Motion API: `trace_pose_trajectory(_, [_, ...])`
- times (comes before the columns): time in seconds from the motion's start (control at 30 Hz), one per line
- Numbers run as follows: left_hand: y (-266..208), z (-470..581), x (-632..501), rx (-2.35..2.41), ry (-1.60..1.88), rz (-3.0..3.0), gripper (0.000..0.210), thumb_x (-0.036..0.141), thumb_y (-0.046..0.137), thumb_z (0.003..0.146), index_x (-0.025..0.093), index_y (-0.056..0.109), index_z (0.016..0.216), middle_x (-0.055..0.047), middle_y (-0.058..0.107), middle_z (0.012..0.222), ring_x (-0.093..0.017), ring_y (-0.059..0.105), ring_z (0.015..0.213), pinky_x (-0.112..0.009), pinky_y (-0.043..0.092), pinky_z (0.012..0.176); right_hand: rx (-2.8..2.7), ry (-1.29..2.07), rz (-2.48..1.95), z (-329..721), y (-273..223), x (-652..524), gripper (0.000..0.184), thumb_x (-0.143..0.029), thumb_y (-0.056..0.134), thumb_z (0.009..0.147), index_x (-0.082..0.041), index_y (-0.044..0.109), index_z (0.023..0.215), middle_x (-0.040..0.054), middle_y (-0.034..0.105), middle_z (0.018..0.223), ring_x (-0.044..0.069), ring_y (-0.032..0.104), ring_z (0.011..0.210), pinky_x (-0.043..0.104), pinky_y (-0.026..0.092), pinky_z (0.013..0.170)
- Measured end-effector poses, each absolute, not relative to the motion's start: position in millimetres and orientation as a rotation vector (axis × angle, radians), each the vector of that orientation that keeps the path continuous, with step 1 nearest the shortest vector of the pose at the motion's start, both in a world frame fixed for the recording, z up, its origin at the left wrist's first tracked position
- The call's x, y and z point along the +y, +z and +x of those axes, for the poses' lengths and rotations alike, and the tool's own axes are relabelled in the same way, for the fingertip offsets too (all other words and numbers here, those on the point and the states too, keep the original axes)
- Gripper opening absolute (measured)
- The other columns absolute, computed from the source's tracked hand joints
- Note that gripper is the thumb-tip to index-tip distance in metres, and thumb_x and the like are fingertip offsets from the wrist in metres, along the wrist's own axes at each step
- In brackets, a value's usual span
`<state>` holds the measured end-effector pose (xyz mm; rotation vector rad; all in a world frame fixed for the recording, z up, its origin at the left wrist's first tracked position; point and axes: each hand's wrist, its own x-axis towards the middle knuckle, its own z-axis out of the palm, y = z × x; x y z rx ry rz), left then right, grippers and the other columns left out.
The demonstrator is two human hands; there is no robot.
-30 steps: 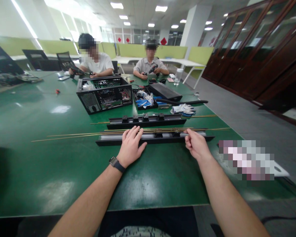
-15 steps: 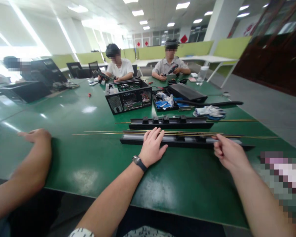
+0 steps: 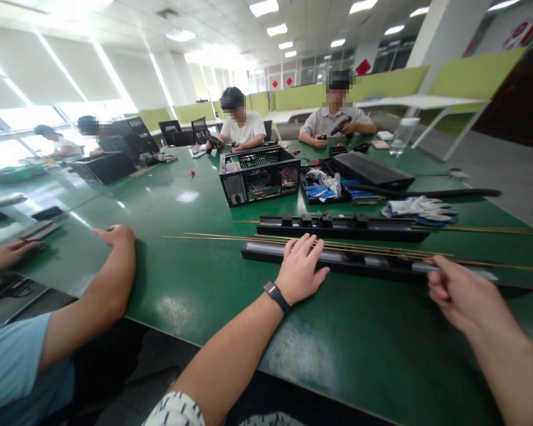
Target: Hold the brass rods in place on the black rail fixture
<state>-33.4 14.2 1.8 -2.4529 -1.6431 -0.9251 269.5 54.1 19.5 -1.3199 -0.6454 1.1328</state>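
My left hand (image 3: pixel 301 267) lies palm down with its fingers outstretched over a bundle of thin brass-coloured rods (image 3: pixel 377 249). Those rods rest lengthwise along a long black channel-shaped rail (image 3: pixel 270 257), which has a grey inner strip. At the rail's right part, my right hand (image 3: pixel 464 293) is closed, with thumb and forefinger pinching a brass-coloured rod. Just behind lies a second black rail (image 3: pixel 337 231) carrying several small black blocks, and thin rods stick out past both its ends. A dark watch (image 3: pixel 276 296) is on my left wrist.
An open black computer case (image 3: pixel 260 180) stands beyond the rails. Right of it are a tray of gloves (image 3: pixel 322 184), a black panel (image 3: pixel 368 168), more gloves (image 3: pixel 420 210) and a clear jug (image 3: pixel 404 136). A neighbour's arm (image 3: pixel 102 272) rests at left; others sit across the green table.
The view has turned left, so everything sits further right in the picture. Both hands keep about the same places on the rods and rail.
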Motion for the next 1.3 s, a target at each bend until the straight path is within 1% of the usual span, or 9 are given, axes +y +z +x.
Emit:
trace_pose_trajectory(0.1, [1.7, -33.5, 14.5, -1.648, -0.925, -2.449, 0.062, 0.042, 0.063, 0.095, 0.023, 0.045, 0.151, -0.014, 0.049, 0.158, -0.029, 0.037, 0.152, -0.052, 0.026, 0.126, -0.722, 1.151, -1.299, 268.8, 15.2, 54.2, 0.017, -0.028, 0.08, 0.078, -0.017, 0.067, 0.078, -0.0001, 0.05, 0.054, 0.006, 0.034, 0.033, 0.014, 0.021, 0.028])
trace_pose_trajectory(0.17, [1.7, -33.7, 14.7, -1.648, -0.924, -2.448, 0.062, 0.042, 0.063, 0.095, 0.022, 0.046, 0.151, -0.014, 0.049, 0.157, -0.029, 0.037, 0.152, -0.052, 0.026, 0.126, -0.759, 1.175, -1.286, 268.4, 12.9, 54.6, 0.019, -0.03, 0.081, 0.078, -0.017, 0.068, 0.08, -0.0005, 0.05, 0.053, 0.006, 0.034, 0.033, 0.014, 0.021, 0.027])
trace_pose_trajectory(0.3, [2.2, -33.8, 14.6, -1.638, -0.921, -2.449, 0.061, 0.042, 0.062, 0.095, 0.02, 0.047, 0.15, -0.014, 0.049, 0.157, -0.029, 0.036, 0.152, -0.051, 0.026, 0.126, -0.689, 1.141, -1.282, 269.9, 12.8, 56.5, 0.014, -0.026, 0.076, 0.081, -0.016, 0.067, 0.078, -0.0001, 0.052, 0.053, 0.006, 0.034, 0.032, 0.015, 0.022, 0.027])
trace_pose_trajectory(0.4, [2.6, -33.8, 13.9, -1.638, -0.919, -2.452, 0.062, 0.042, 0.063, 0.095, 0.021, 0.046, 0.151, -0.014, 0.049, 0.157, -0.029, 0.037, 0.152, -0.051, 0.026, 0.125, -0.65, 1.117, -1.278, 273.1, 14.0, 57.6, 0.011, -0.022, 0.073, 0.082, -0.016, 0.066, 0.077, -0.0004, 0.051, 0.052, 0.006, 0.034, 0.032, 0.014, 0.023, 0.027])
trace_pose_trajectory(0.53, [2.7, -33.9, 13.6, -1.644, -0.919, -2.453, 0.063, 0.042, 0.063, 0.095, 0.023, 0.045, 0.152, -0.014, 0.049, 0.158, -0.029, 0.037, 0.152, -0.053, 0.026, 0.125, -0.682, 1.156, -1.29, 275.7, 13.0, 57.4, 0.011, -0.025, 0.074, 0.082, -0.016, 0.069, 0.08, -0.0013, 0.051, 0.053, 0.005, 0.034, 0.032, 0.013, 0.021, 0.027])
trace_pose_trajectory(0.67, [2.4, -33.8, 14.2, -1.644, -0.916, -2.453, 0.063, 0.042, 0.063, 0.095, 0.023, 0.045, 0.152, -0.013, 0.049, 0.158, -0.029, 0.037, 0.153, -0.052, 0.027, 0.126, -0.727, 1.202, -1.307, 273.5, 12.6, 56.3, 0.012, -0.027, 0.076, 0.082, -0.016, 0.071, 0.081, -0.0009, 0.051, 0.055, 0.005, 0.034, 0.033, 0.013, 0.022, 0.027])
trace_pose_trajectory(0.93, [3.1, -33.9, 13.9, -1.64, -0.917, -2.454, 0.062, 0.041, 0.062, 0.095, 0.021, 0.046, 0.151, -0.014, 0.049, 0.157, -0.029, 0.037, 0.152, -0.051, 0.027, 0.126, -0.652, 1.152, -1.295, 270.0, 17.3, 55.9, 0.01, -0.021, 0.07, 0.085, -0.015, 0.069, 0.078, 0.0002, 0.051, 0.053, 0.005, 0.034, 0.031, 0.014, 0.021, 0.027])
trace_pose_trajectory(1.13, [2.9, -33.9, 14.0, -1.647, -0.911, -2.45, 0.063, 0.042, 0.062, 0.095, 0.024, 0.044, 0.152, -0.013, 0.049, 0.158, -0.029, 0.037, 0.152, -0.052, 0.026, 0.126, -0.713, 1.193, -1.292, 275.2, 10.6, 57.4, 0.01, -0.024, 0.074, 0.084, -0.016, 0.071, 0.08, -0.0007, 0.051, 0.054, 0.005, 0.035, 0.033, 0.013, 0.022, 0.028])
trace_pose_trajectory(1.3, [2.6, -33.6, 14.1, -1.635, -0.917, -2.458, 0.062, 0.041, 0.062, 0.095, 0.02, 0.045, 0.151, -0.014, 0.049, 0.158, -0.029, 0.036, 0.152, -0.051, 0.026, 0.126, -0.73, 1.212, -1.302, 272.1, 11.7, 56.4, 0.011, -0.025, 0.073, 0.086, -0.015, 0.071, 0.082, -0.0002, 0.052, 0.054, 0.006, 0.035, 0.032, 0.014, 0.021, 0.027])
